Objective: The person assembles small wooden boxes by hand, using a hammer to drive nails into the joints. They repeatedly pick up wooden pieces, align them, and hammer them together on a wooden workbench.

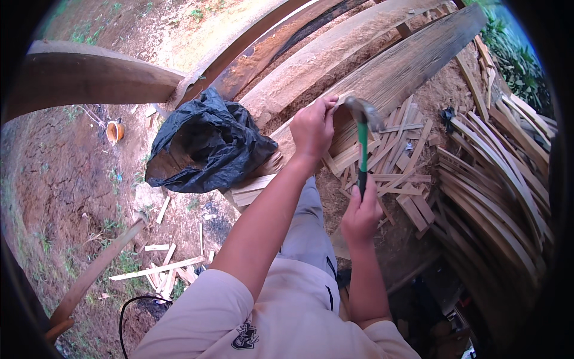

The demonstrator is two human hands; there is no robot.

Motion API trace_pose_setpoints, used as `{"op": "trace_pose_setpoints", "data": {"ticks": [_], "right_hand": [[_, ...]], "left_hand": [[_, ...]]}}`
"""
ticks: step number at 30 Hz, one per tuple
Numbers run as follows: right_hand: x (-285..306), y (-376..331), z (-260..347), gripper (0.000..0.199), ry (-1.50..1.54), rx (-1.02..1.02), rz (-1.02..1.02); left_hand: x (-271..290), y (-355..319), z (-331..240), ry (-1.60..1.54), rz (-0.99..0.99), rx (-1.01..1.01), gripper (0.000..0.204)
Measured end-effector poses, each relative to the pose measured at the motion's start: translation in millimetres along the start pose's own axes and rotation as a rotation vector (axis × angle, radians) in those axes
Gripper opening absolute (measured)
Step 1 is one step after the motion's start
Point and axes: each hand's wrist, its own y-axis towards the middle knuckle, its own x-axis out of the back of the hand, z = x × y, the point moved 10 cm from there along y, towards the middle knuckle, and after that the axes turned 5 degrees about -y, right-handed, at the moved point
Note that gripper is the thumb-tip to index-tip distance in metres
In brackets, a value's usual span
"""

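My right hand (360, 216) grips the lower end of a hammer (362, 149) with a green and black handle; its metal head is raised, blurred, just right of my left hand. My left hand (313, 127) pinches something small, too small to make out, against a long weathered wooden plank (412, 60). The hammer head hangs close above that spot.
A crumpled black plastic bag (206, 143) lies left of my hands. Many thin wood strips (394, 161) are piled under the hammer, and a curved stack of slats (502, 179) rises at right. Big planks (323, 54) run behind. Offcuts (161, 269) and an orange pot (114, 131) sit on the dirt.
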Motion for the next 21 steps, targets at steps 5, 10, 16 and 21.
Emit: {"op": "trace_pose_setpoints", "data": {"ticks": [5, 10, 16, 21], "right_hand": [[21, 1, 25, 0.039, 0.022, 0.113, -0.123], [-14, 12, -2, 0.039, -0.044, 0.001, 0.128], [26, 3, 24, 0.042, 0.019, 0.090, -0.132], [-19, 8, -6, 0.041, -0.062, 0.025, 0.064]], "left_hand": [[-1, 1, -1, 0.011, -0.003, -0.008, 0.006], [-4, 1, -1, 0.069, 0.021, 0.006, 0.006], [-5, 0, 3, 0.041, 0.014, 0.008, 0.006], [-8, 0, 4, 0.090, 0.056, 0.030, 0.007]]}}
